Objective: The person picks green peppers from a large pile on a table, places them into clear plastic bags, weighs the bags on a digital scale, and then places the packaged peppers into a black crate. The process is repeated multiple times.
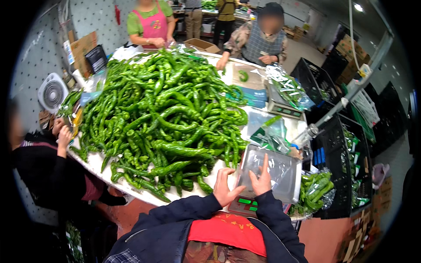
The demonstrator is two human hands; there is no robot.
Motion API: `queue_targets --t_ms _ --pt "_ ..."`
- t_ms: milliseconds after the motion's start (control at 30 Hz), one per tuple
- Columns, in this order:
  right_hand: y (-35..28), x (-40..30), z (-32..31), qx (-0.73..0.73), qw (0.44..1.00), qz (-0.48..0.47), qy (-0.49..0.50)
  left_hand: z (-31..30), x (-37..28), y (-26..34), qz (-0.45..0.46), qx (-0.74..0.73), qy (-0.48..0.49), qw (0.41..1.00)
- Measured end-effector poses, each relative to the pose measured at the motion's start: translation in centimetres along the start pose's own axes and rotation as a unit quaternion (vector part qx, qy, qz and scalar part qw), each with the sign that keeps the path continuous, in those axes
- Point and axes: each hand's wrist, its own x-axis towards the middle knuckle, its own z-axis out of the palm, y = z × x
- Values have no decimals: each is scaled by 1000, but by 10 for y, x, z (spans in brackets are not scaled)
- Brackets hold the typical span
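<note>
My left hand [227, 186] is held at the left edge of a digital scale [253, 207], fingers apart and holding nothing. Over the scale's metal pan [286, 179] is my right hand [262, 179], its index finger stretched forward and nothing seen in its grip. Whether it touches the pan, I cannot tell. Shiny patches show on the pan, and its green display is lit. Just beyond lies a clear plastic bag with green printing [271, 136], a green pepper [272, 120] at its far end. Left of my hands, a large heap of long green peppers [171, 125] covers much of the white table [194, 197].
A second scale [284, 110] carries a bag of peppers [289, 87]. Flat bags [251, 97] lie beside it. A filled bag [314, 190] sits by my right, next to black crates [355, 164]. Co-workers stand across [263, 39] and at left [42, 164]. A box fan [53, 92] stands far left.
</note>
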Motion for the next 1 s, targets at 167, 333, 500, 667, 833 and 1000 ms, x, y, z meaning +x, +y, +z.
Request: queue_targets --t_ms 167,333,500,667,833,1000 --pt "-14 -3 18 118 993 -6 30 21 -10 -33 -259 -298 -204 896" --pt "-12 -6 24 144 989 29 -22 31 2 -30 -303 -360 -140 871" --pt "19 19 12 -45 986 -113 117 1 6 -3 -144 -147 -172 963" --pt "33 31 -4 -127 990 -52 21 -34 -12 -20 -210 -91 -112 967" --pt "21 18 21 -245 968 -44 12 -52 -39 -42 -206 111 -111 966" --pt "11 11 37 -253 966 -43 -40 -52 -12 11 64 220 13 973"
